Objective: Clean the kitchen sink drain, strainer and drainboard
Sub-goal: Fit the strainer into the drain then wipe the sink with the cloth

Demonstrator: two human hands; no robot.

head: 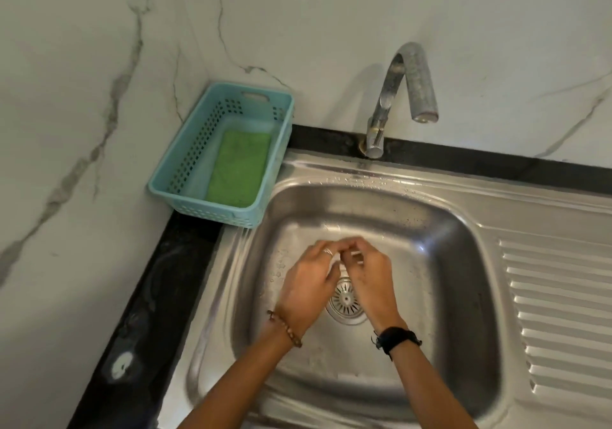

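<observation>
Strainer: one; sponge: one; hands: two.

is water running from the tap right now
No, the faucet spout shows no stream of water below it, and both hands meet lower down over the strainer in the sink.

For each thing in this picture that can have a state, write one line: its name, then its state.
Tap: off, no water running.
Strainer: seated in the drain.
Sink: wet with droplets, no standing water.
Basket: upright, holds the sponge.
Sponge: lying flat.
Left hand: fingers curled, meeting the right.
Right hand: fingers curled; contents unclear.
</observation>
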